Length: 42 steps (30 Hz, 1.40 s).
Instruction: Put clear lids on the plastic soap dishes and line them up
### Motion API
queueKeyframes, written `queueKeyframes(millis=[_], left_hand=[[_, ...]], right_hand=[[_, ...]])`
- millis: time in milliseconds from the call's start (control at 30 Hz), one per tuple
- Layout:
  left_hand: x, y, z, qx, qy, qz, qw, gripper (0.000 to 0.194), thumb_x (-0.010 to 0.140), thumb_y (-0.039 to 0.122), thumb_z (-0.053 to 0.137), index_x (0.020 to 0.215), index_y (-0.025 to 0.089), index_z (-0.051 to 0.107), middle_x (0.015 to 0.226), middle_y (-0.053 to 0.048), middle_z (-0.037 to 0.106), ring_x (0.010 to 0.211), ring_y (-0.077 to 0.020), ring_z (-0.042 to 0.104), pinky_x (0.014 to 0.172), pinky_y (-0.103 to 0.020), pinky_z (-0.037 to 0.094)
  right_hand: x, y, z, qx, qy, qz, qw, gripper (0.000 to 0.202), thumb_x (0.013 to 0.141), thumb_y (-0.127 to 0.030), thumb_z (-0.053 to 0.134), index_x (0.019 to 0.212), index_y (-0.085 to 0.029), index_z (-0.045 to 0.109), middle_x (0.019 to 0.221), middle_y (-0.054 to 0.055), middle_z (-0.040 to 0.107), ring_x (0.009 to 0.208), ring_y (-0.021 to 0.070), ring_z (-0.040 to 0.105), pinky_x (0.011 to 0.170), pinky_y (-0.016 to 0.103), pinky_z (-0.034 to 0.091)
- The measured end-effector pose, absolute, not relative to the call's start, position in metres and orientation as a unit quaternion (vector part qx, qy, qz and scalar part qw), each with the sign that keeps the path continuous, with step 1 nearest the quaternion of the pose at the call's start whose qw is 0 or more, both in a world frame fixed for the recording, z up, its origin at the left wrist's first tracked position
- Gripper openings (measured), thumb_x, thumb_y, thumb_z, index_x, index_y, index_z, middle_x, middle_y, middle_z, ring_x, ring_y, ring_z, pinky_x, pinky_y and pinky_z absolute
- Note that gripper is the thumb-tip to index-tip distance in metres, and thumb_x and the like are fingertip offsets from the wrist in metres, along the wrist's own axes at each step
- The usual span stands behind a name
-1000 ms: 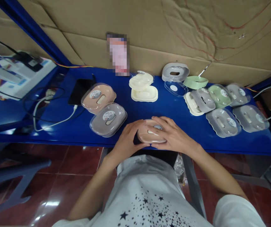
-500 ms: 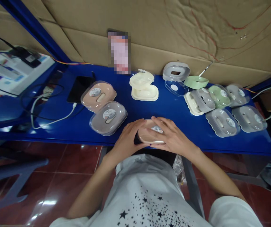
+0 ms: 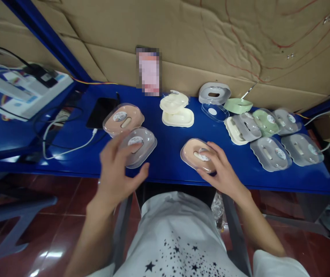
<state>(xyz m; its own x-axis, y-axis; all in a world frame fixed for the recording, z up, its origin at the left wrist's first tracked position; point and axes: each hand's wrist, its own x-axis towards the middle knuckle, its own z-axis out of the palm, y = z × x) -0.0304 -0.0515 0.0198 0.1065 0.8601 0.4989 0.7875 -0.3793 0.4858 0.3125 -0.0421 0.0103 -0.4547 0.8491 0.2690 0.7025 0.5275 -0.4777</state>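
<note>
A peach soap box (image 3: 192, 152) with a clear lid and a round sticker rests near the table's front edge. My right hand (image 3: 219, 167) grips its right end, fingers over the lid and thumb at the near side. To the left, my left hand (image 3: 119, 169) hovers with thumb and fingers spread at a grey soap box (image 3: 146, 148), hiding part of it. Whether the fingertips touch its lid I cannot tell. Behind that one lies another peach soap box (image 3: 133, 111), also under a clear lid.
Cream soap box parts (image 3: 178, 117) lie at the back middle. On the right are several grey and green soap boxes, one a grey box (image 3: 270, 154), plus a loose clear lid (image 3: 215, 112). A phone (image 3: 100, 111), a white cable (image 3: 67, 157) and a power strip (image 3: 58, 82) occupy the left.
My left hand has let go of the peach soap box and moved left to the grey one, opening its fingers. My right hand has slid to the peach box's right end.
</note>
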Motion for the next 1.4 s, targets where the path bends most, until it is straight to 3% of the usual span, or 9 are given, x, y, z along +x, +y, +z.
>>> queueKeyframes(millis=[167,467,667,800,900,1033,1200,1300,1400], left_hand=[[-0.084,-0.025,0.015,0.76,0.591,0.266,0.042,0.06,0.101,0.061,0.066,0.154,0.036,0.053,0.183,0.003,0.024,0.167,-0.0504,0.02,0.132,-0.079,0.014],[-0.036,-0.001,0.003,0.694,0.678,0.238,0.039,0.076,0.099,0.062,0.066,0.164,0.028,0.049,0.181,-0.017,0.025,0.166,-0.0514,0.021,0.124,-0.078,0.031],[-0.028,0.003,-0.001,0.659,0.698,0.279,0.012,0.075,0.098,0.06,0.07,0.164,0.031,0.049,0.181,-0.017,0.026,0.165,-0.0542,0.022,0.122,-0.084,0.026],[-0.045,0.0,0.003,0.681,0.675,0.281,0.039,0.074,0.099,0.055,0.069,0.165,0.032,0.045,0.181,-0.018,0.027,0.166,-0.0517,0.023,0.125,-0.081,0.025],[-0.041,-0.02,0.007,0.701,0.63,0.334,0.02,0.065,0.104,0.045,0.064,0.164,0.032,0.045,0.178,-0.017,0.031,0.166,-0.0455,0.028,0.129,-0.073,0.026],[-0.018,-0.063,0.002,0.748,0.545,0.378,0.035,0.053,0.11,0.038,0.054,0.161,0.039,0.045,0.172,-0.011,0.038,0.161,-0.0385,0.038,0.131,-0.066,0.03],[-0.004,-0.094,-0.019,0.761,0.524,0.379,0.057,0.074,0.1,0.066,0.065,0.164,0.037,0.042,0.169,-0.015,0.036,0.155,-0.0459,0.041,0.125,-0.069,0.038],[-0.008,-0.093,-0.028,0.752,0.554,0.355,0.039,0.086,0.092,0.054,0.081,0.165,0.034,0.04,0.167,-0.019,0.036,0.153,-0.0476,0.044,0.12,-0.069,0.046],[-0.018,-0.088,-0.033,0.749,0.555,0.36,0.042,0.081,0.094,0.04,0.081,0.163,0.034,0.04,0.166,-0.018,0.037,0.151,-0.0439,0.048,0.117,-0.064,0.052]], right_hand=[[0.303,-0.058,0.011,-0.462,-0.844,0.177,0.208,0.078,0.107,-0.042,0.064,0.174,-0.039,0.024,0.182,0.009,0.021,0.17,0.0407,0.015,0.128,0.073,0.037],[0.251,-0.061,-0.002,-0.442,-0.856,0.146,0.225,0.076,0.109,-0.043,0.061,0.174,-0.036,0.022,0.181,0.013,0.026,0.169,0.0403,0.019,0.127,0.073,0.039],[0.216,-0.082,-0.003,-0.471,-0.84,0.157,0.218,0.074,0.114,-0.033,0.043,0.176,-0.029,0.003,0.184,0.019,0.001,0.171,0.0419,0.005,0.127,0.076,0.035],[0.199,-0.085,-0.002,-0.476,-0.813,0.198,0.27,0.064,0.114,-0.033,0.041,0.172,-0.029,0.016,0.181,0.02,0.02,0.169,0.0392,0.021,0.123,0.07,0.046],[0.186,-0.08,-0.005,-0.5,-0.799,0.176,0.284,0.066,0.109,-0.05,0.056,0.169,-0.035,0.032,0.167,0.019,0.044,0.155,0.0439,0.044,0.116,0.072,0.05],[0.171,-0.075,-0.012,-0.528,-0.79,0.171,0.26,0.076,0.104,-0.064,0.059,0.171,-0.036,0.035,0.158,0.02,0.052,0.129,0.0445,0.06,0.104,0.072,0.056],[0.183,-0.071,-0.007,-0.485,-0.768,0.266,0.322,0.058,0.115,-0.046,0.036,0.172,-0.032,0.033,0.155,0.015,0.054,0.133,0.0301,0.063,0.11,0.052,0.059],[0.201,-0.044,0.005,-0.462,-0.771,0.273,0.343,0.053,0.117,-0.036,0.028,0.168,-0.032,0.039,0.145,0.011,0.065,0.133,0.0238,0.065,0.112,0.044,0.058],[0.222,0.005,0.013,-0.472,-0.819,0.162,0.285,0.054,0.115,-0.027,0.028,0.166,-0.025,0.045,0.158,0.013,0.06,0.147,0.0276,0.056,0.122,0.052,0.047]])
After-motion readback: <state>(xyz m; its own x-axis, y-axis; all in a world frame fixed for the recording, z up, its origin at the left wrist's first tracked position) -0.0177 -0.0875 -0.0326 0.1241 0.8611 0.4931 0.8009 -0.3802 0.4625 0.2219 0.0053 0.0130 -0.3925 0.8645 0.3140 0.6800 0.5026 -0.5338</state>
